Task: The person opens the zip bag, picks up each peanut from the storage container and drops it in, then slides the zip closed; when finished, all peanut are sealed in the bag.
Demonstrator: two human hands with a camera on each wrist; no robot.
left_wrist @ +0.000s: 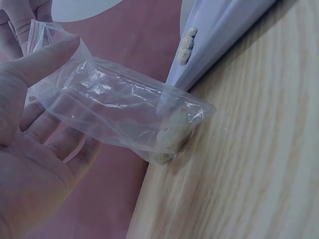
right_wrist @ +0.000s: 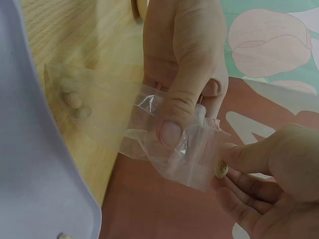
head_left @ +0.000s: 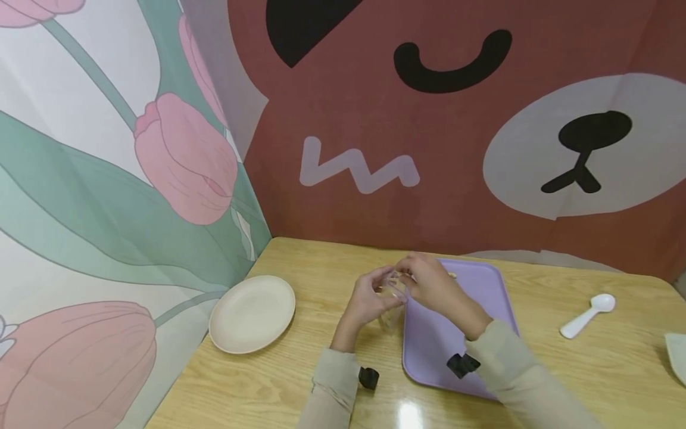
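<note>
A clear zip bag (left_wrist: pixel 119 104) hangs from my left hand (head_left: pixel 371 296), its thumb and fingers gripping it near the open mouth. Several unshelled peanuts (right_wrist: pixel 74 100) lie at the bottom of the bag, low over the table. At the bag's mouth my right hand (head_left: pixel 429 283) pinches a single peanut (right_wrist: pixel 222 169) between thumb and fingers. The purple tray (head_left: pixel 445 339) lies beneath my right forearm, just right of the bag. Near the tray's far edge rest a few more peanuts (left_wrist: pixel 187 47), partly hidden by my right hand in the head view.
A cream plate (head_left: pixel 252 314) sits on the table's left side. To the right of the tray lies a white spoon (head_left: pixel 588 316), and a pale dish (head_left: pixel 677 353) is cut off at the right edge. Printed cloth walls stand behind and to the left of the wooden table (head_left: pixel 321 262).
</note>
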